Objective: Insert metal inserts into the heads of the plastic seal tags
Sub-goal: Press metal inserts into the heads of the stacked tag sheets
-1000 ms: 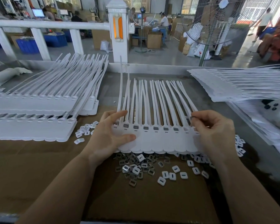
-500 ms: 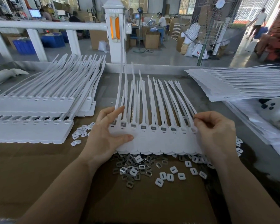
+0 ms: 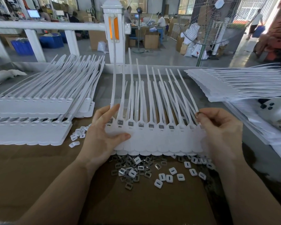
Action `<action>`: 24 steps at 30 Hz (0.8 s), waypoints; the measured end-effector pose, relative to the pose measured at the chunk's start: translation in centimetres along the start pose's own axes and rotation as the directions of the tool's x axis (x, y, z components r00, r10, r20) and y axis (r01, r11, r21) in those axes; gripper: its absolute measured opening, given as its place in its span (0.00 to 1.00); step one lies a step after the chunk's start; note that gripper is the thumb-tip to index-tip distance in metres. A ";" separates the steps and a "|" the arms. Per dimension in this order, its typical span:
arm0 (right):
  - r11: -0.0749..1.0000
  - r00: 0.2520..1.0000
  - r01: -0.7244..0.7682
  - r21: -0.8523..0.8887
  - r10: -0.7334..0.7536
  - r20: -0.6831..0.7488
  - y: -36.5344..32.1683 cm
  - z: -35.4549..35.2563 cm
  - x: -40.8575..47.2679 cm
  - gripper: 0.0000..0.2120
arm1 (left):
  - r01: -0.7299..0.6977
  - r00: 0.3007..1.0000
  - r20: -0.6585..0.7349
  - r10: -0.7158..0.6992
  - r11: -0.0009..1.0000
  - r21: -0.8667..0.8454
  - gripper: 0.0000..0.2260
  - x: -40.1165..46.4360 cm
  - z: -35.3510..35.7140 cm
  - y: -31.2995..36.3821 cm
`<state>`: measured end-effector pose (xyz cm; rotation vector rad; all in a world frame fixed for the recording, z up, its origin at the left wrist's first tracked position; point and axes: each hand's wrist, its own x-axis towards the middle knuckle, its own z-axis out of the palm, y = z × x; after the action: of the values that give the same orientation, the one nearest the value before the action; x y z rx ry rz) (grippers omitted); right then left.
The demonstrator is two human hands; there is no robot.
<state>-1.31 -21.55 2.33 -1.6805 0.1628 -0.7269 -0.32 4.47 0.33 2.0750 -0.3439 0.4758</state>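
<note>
**While strip half-filled: seal tags up off worktop, insert pinched at right end**

While held in both hands, strip of seal tags [image 3: 157,140] hangs just above cardboard-covered worktop [image 3: 39,172], heads in a row, tails fanning up and away. Seven heads from left show grey metal in their sockets; the heads toward right end look empty, though partly hidden by hand. So by judgement well past halfway on this strip, w/ last few sockets to go.

Left hand [image 3: 102,137] grips strip's left end: thumb pressed on flat tag face, fingers [image 3: 110,111] behind, near first head. Right hand [image 3: 221,132] curled at right end, thumb and forefinger pinching a small dark piece, prob. a metal insert [image 3: 198,113], just above the unfilled heads; rest of hand seems to steady strip edge, not fully visible.

Handling, as judged: strip light, thin, bendy; flat tag faces are the sensible hold, since tails flop and splay. Heads stiffer, good to brace behind when pressing. Inserts tiny, hard, smooth, easy to drop; edge pinch best, socket-side down.

Directly below strip: loose pile of metal inserts [image 3: 130,171] mixed w/ white plastic caps [image 3: 169,177], more caps [image 3: 77,137] at left. Further out: stacked tag strips [image 3: 31,111] left, another stack [image 3: 234,85] right.
</note>
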 end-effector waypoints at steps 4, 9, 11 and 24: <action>1.000 1.000 0.009 0.022 -0.009 0.000 -0.1 0.0 0.0 0.05 | -0.015 1.000 -0.011 0.015 1.000 -0.007 0.34 -0.1 0.0 0.2; 0.999 1.000 0.020 0.041 -0.020 -0.001 -0.1 0.1 0.0 0.05 | -0.023 1.000 -0.022 0.022 1.000 -0.018 0.34 -0.2 0.1 0.4; 0.999 1.000 0.023 0.036 -0.023 0.001 -0.1 0.1 0.0 0.05 | -0.022 0.999 -0.025 0.022 1.000 -0.015 0.34 -0.1 0.1 0.5; 0.996 0.997 0.049 -0.081 -0.044 0.059 0.1 0.4 -0.1 0.06 | 0.050 0.998 0.026 -0.051 0.999 0.015 0.35 0.2 0.1 -0.2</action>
<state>-1.11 -21.22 2.15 -1.7869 0.1145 -0.7141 -0.05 4.49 0.20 2.1003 -0.3033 0.4223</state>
